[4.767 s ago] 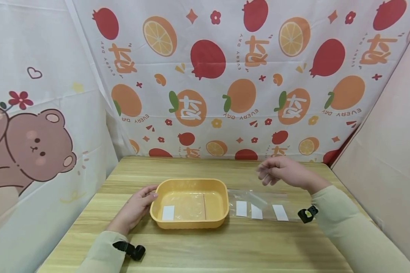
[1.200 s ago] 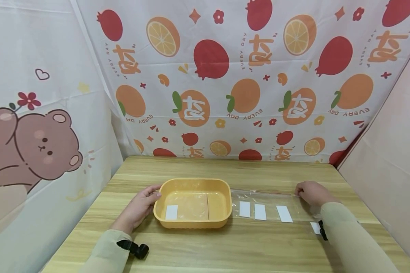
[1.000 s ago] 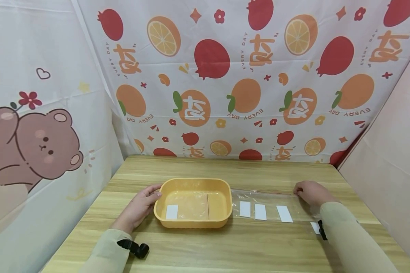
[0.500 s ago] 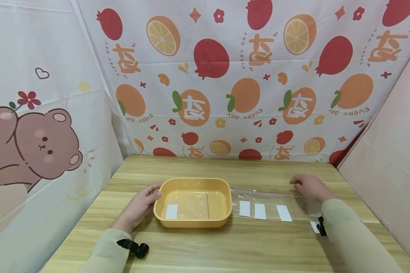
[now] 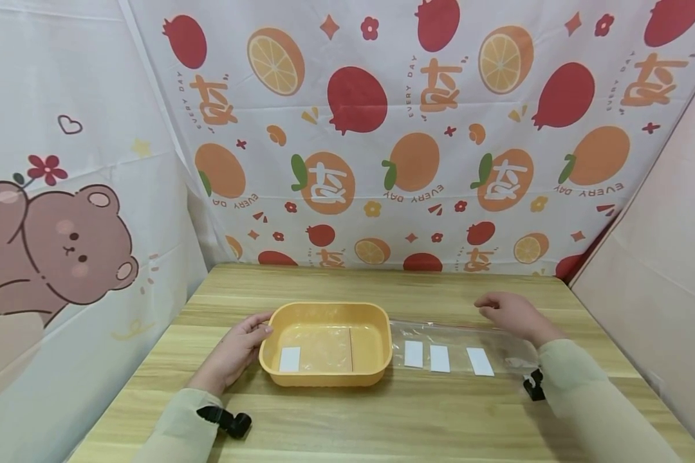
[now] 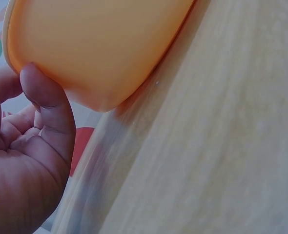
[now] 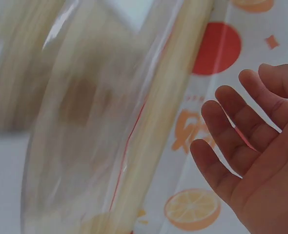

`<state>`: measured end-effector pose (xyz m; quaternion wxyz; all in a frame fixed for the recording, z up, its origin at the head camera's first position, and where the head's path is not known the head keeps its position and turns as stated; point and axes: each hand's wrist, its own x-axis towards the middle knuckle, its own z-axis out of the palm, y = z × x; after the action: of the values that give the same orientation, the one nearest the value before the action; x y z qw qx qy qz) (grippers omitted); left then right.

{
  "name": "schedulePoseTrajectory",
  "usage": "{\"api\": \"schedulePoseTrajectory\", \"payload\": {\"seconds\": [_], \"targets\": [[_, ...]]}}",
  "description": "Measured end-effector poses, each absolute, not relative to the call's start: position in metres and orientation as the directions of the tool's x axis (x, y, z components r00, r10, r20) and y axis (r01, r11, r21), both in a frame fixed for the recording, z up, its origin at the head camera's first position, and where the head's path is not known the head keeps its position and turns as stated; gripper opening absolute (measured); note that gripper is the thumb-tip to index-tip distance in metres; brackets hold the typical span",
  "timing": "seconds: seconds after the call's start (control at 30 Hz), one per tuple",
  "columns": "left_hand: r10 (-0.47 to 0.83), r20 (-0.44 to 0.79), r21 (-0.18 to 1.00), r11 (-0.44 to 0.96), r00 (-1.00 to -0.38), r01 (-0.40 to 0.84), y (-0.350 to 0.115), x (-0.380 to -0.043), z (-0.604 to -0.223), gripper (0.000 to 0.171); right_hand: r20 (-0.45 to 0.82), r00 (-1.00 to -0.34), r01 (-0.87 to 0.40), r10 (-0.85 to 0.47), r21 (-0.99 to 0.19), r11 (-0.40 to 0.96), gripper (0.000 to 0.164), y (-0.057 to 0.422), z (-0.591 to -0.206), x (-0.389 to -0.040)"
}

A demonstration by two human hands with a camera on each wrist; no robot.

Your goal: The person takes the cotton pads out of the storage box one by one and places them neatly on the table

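A yellow plastic basin [image 5: 325,381] stands on the wooden table, gripped at its left end by my left hand [image 5: 231,354]. The left wrist view shows the thumb [image 6: 44,87] against the basin's outer wall near the rim. Inside lies a clear zip bag [image 5: 324,350] with a white label and a red seal line. To the basin's right, several clear zip bags [image 5: 454,354] lie overlapping in a row, three white labels showing. Over their far right end hovers my right hand [image 5: 515,315], fingers relaxed and holding nothing; in the right wrist view its fingers are spread beside a bag [image 7: 85,122].
The wooden table [image 5: 347,424] ends at a fruit-print curtain [image 5: 356,99] behind. A bear-print curtain [image 5: 75,244] hangs on the left, a pale one [image 5: 654,257] on the right. Each wrist wears a black strap with a small camera [image 5: 240,426].
My right hand has let go of the rightmost bag's top edge, lifted and drifted left and back. A fourth label near the right wrist is now hidden. The left hand and basin have stayed put.
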<state>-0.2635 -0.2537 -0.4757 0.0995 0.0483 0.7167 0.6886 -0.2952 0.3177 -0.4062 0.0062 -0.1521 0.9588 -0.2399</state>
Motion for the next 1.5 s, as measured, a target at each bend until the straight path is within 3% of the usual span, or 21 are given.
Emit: {"api": "schedulePoseTrajectory", "payload": {"seconds": [0.37,0.63,0.93,1.5], "targets": [[0.201,-0.08,0.996,0.05,-0.976,-0.072,-0.253,-0.261,-0.473,0.052,-0.019,-0.943,-0.236,-0.333,-0.667,0.707,0.035,0.275,-0.388,-0.282],[0.197,-0.076,0.996,0.057,-0.977,-0.066,-0.254,-0.262,-0.473,0.052,-0.052,-0.914,-0.17,-0.403,-0.852,0.495,0.039,0.242,-0.38,-0.274],[0.201,-0.081,0.996,0.047,-0.976,-0.072,-0.255,-0.262,-0.474,0.052,-0.076,-0.887,-0.09,-0.456,-0.939,0.332,0.04,0.213,-0.382,-0.266],[0.206,-0.087,0.996,0.05,-0.975,-0.079,-0.255,-0.262,-0.474,0.055,-0.079,-0.852,-0.003,-0.518,-0.988,0.155,0.045,0.167,-0.384,-0.262]]}}
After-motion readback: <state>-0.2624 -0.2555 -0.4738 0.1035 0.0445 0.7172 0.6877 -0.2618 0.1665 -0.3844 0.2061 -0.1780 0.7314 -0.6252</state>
